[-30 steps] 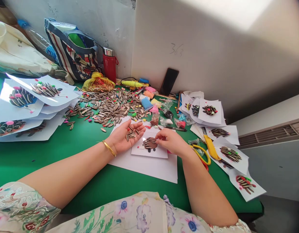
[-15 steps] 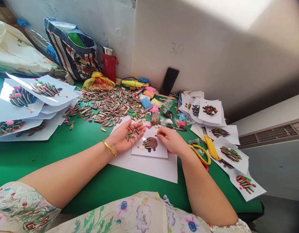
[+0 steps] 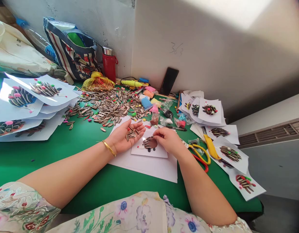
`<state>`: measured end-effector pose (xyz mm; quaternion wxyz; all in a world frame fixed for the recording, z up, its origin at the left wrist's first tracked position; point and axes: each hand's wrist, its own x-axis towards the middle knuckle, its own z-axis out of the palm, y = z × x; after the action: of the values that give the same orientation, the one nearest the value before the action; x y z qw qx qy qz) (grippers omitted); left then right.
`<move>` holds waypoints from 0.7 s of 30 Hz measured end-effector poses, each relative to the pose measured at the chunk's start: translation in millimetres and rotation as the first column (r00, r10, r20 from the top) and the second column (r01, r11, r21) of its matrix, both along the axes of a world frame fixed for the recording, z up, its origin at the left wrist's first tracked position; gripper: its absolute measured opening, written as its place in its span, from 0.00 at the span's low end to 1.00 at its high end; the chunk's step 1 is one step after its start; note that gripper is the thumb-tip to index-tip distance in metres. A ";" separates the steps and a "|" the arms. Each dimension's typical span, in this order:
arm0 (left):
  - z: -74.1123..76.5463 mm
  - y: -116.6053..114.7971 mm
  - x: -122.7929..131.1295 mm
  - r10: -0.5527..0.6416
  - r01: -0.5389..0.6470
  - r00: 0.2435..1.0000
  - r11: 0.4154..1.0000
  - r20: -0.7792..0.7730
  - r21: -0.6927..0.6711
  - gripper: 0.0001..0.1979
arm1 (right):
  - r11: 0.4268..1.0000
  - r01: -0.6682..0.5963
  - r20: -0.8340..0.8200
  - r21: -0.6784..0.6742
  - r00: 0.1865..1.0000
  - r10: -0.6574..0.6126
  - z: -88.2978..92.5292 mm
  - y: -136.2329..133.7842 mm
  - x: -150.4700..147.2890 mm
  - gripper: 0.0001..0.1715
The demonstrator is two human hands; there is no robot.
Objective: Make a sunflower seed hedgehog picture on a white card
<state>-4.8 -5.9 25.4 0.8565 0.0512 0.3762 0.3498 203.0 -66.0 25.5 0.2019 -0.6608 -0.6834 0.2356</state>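
Observation:
My left hand (image 3: 125, 136) lies palm up, cupping several striped sunflower seeds (image 3: 131, 133). Just to its right is a small white card (image 3: 149, 153) with a brown clay hedgehog (image 3: 153, 144) on it. Seeds are set into the left part of the hedgehog's back; brown clay shows on the right part. My right hand (image 3: 170, 139) is at the card's upper right, thumb and fingers pinched over the hedgehog's right side. A seed showed in that pinch earlier; now the fingers mostly hide it. Larger white paper (image 3: 144, 169) lies under the card.
A spread of sunflower seeds (image 3: 112, 105) covers the table behind my hands. Clay packets (image 3: 146, 103), a phone (image 3: 169, 81) and a red flask (image 3: 109, 64) are at the back. Scissors (image 3: 200, 153) and a yellow cutter (image 3: 211, 147) lie right. Hedgehog cards (image 3: 49, 94) stack on both sides.
My right hand has moved slightly left, its pinched fingers now at the hedgehog's right side. More of the scissors shows beside it. My left hand stays put with its seeds.

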 end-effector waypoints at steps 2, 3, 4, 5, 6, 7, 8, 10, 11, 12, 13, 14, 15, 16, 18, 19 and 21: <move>-0.4 0.0 0.1 0.001 -0.001 1.000 1.000 0.001 -0.002 0.21 | 1.000 -0.008 0.017 -0.008 1.000 0.008 0.0 0.4 -1.4 0.09; -0.6 0.0 0.0 0.001 -0.001 1.000 1.000 0.000 -0.002 0.21 | 1.000 -0.010 0.020 -0.009 1.000 0.011 -0.4 0.6 -1.7 0.10; -0.8 -0.1 0.0 0.001 -0.001 1.000 1.000 -0.001 -0.001 0.21 | 1.000 -0.013 0.022 -0.012 1.000 0.013 -1.0 0.8 -1.9 0.10; -0.8 -0.1 -0.1 0.001 -0.001 1.000 1.000 -0.003 0.000 0.21 | 1.000 -0.013 0.023 -0.013 1.000 0.013 -1.5 0.9 -1.9 0.11; -0.8 -0.1 -0.2 0.002 -0.002 1.000 1.000 -0.003 0.002 0.21 | 1.000 -0.013 0.025 -0.016 1.000 0.013 -2.1 1.1 -1.9 0.11; -0.8 -0.2 -0.3 0.002 -0.001 1.000 1.000 -0.003 0.004 0.21 | 1.000 -0.013 0.027 -0.018 1.000 0.014 -2.6 1.3 -1.8 0.10; -0.7 -0.2 -0.3 0.001 -0.001 1.000 1.000 -0.001 0.005 0.21 | 1.000 -0.014 0.032 -0.020 0.999 0.015 -3.0 1.6 -1.7 0.10; -0.6 -0.2 -0.3 0.000 0.000 1.000 1.000 0.001 0.006 0.21 | 1.000 -0.024 0.046 -0.018 0.999 0.025 -3.5 2.3 -1.6 0.10; -0.6 -0.2 -0.2 -0.001 0.001 1.000 1.000 0.001 0.005 0.21 | 0.999 -0.034 0.056 -0.014 0.998 0.034 -3.7 2.7 -1.7 0.10; -0.6 -0.2 -0.2 0.000 0.000 1.000 1.000 0.002 0.004 0.21 | 0.999 -0.046 0.068 -0.011 0.997 0.046 -3.9 3.2 -1.8 0.10; -0.7 -0.1 -0.2 0.001 -0.001 1.000 1.000 0.002 0.003 0.21 | 0.998 -0.058 0.081 -0.007 0.995 0.058 -4.2 3.6 -2.0 0.11; -0.8 -0.1 -0.2 0.002 -0.002 1.000 1.000 0.003 0.002 0.21 | 0.997 -0.071 0.095 -0.005 0.993 0.071 -4.4 4.1 -2.2 0.11; -0.9 0.0 -0.3 0.002 -0.002 1.000 1.000 0.004 0.001 0.21 | 0.997 -0.081 0.109 -0.005 0.991 0.081 -4.7 4.6 -2.3 0.11; -1.1 0.0 -0.4 0.002 -0.002 1.000 1.000 0.006 0.001 0.21 | 0.996 -0.089 0.123 -0.007 0.988 0.089 -5.0 5.0 -2.5 0.12; -1.5 0.1 -0.5 0.002 -0.002 1.000 1.000 0.009 0.001 0.21 | 0.995 -0.101 0.154 -0.012 0.983 0.102 -5.4 5.9 -2.8 0.12; -1.7 0.1 -0.4 0.001 -0.001 1.000 1.000 0.009 0.001 0.21 | 0.994 -0.107 0.167 -0.015 0.980 0.108 -5.4 6.3 -3.0 0.12; -1.9 0.2 -0.2 0.001 -0.001 1.000 1.000 0.006 -0.001 0.21 | 0.993 -0.116 0.188 -0.022 0.975 0.118 -5.0 6.9 -3.6 0.12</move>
<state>-5.1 -5.7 23.6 0.8575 0.0495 0.3735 0.3504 199.4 -59.1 20.6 0.1183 -0.6399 -0.7360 0.1868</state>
